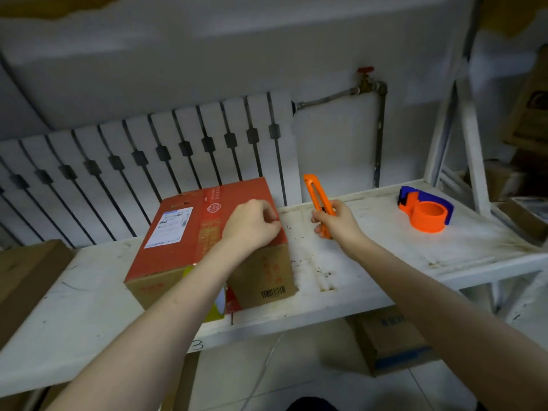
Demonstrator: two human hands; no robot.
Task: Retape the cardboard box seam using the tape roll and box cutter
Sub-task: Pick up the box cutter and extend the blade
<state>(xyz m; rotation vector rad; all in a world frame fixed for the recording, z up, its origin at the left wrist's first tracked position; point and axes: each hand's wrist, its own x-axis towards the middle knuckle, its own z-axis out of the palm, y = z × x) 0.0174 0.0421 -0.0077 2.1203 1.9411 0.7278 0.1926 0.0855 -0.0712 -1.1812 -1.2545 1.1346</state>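
A cardboard box (181, 232) with a red top and a white shipping label sits on a dirty white shelf (370, 262). My left hand (252, 225) rests on the box's right top edge with its fingers curled and pinched at that edge; I cannot tell what they pinch. My right hand (335, 221) holds an orange box cutter (318, 192) upright just right of the box, above the shelf. An orange and blue tape dispenser (425, 210) stands on the shelf further right, apart from both hands.
A white radiator (148, 161) lines the wall behind the box, with a pipe and red valve (366, 77). Shelf uprights (471, 155) stand at right. More cardboard boxes lie at left (26, 271) and under the shelf (391, 342).
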